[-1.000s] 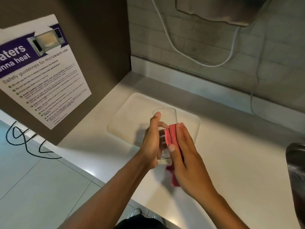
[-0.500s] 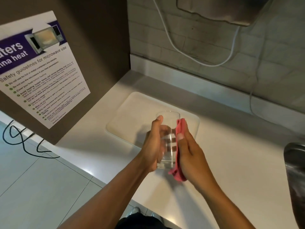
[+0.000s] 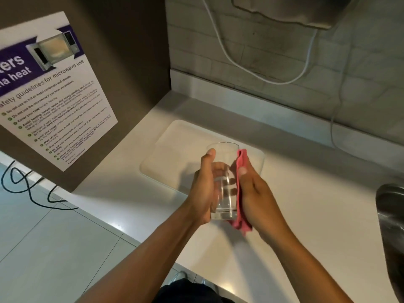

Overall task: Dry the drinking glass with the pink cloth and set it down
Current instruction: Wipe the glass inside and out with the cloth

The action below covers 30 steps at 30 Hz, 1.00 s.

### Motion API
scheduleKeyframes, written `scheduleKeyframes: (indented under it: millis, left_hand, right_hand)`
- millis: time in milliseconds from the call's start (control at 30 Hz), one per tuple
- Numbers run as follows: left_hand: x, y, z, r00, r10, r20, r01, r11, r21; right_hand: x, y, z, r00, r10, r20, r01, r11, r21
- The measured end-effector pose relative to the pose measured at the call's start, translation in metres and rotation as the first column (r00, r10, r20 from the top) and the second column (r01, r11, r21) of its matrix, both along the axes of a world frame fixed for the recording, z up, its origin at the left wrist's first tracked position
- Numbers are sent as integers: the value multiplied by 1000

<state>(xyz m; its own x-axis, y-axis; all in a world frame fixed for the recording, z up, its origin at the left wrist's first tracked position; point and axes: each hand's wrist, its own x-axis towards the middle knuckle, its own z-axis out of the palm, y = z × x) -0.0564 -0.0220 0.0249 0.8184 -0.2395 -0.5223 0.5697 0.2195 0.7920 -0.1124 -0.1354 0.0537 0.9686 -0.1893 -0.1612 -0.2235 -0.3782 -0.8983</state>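
A clear drinking glass (image 3: 224, 171) is held upright above the white counter (image 3: 306, 204), in front of a pale tray (image 3: 175, 154). My left hand (image 3: 203, 189) wraps around its left side, thumb up near the rim. My right hand (image 3: 255, 193) presses a pink cloth (image 3: 241, 193) flat against the glass's right side. The cloth runs from near the rim down past the base, where a loose end hangs.
A brown panel with a microwave safety poster (image 3: 54, 95) stands at the left. The tiled wall behind carries white cables (image 3: 240, 66) and a metal unit (image 3: 295, 9) overhead. A steel sink edge (image 3: 391, 215) shows at the right. Black cable (image 3: 28, 189) lies on the floor.
The right hand has turned from lying across the front of the glass to its right side, with the cloth sliding round with it. The left hand keeps its hold.
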Motion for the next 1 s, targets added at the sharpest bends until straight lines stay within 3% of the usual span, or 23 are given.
scheduleKeyframes:
  millis: [133, 267, 433, 567, 733, 800, 900, 1000]
  left_hand:
    - [-1, -2, 1, 1000, -8, 1, 8, 995, -97]
    - [12, 10, 1, 998, 50, 29, -50, 999, 0]
    - [-2, 0, 1, 999, 40, 7, -40, 998, 48]
    - [-6, -9, 6, 999, 38, -28, -39, 999, -28]
    - [9, 5, 9, 998, 59, 26, -58, 998, -21]
    - [11, 8, 7, 998, 59, 12, -59, 998, -7]
    - [2, 2, 7, 1000, 8, 9, -8, 999, -34]
    - [-10, -6, 5, 1000, -13, -16, 12, 997, -71]
  right_hand:
    - [7, 5, 13, 994, -6, 107, 18, 993, -113]
    - [-18, 18, 0, 976, 175, 128, -130, 946, -298]
    - [-8, 0, 0, 999, 32, -5, -32, 998, 61]
    - [3, -6, 10, 999, -31, 21, 31, 999, -23]
    - [-24, 12, 8, 981, 133, 141, -95, 964, -250]
    - [-31, 11, 2, 984, 126, 125, -105, 981, -164]
    - [-22, 1, 4, 1000, 6, 23, -8, 995, 98]
    - [-10, -8, 6, 999, -35, 32, 32, 994, 101]
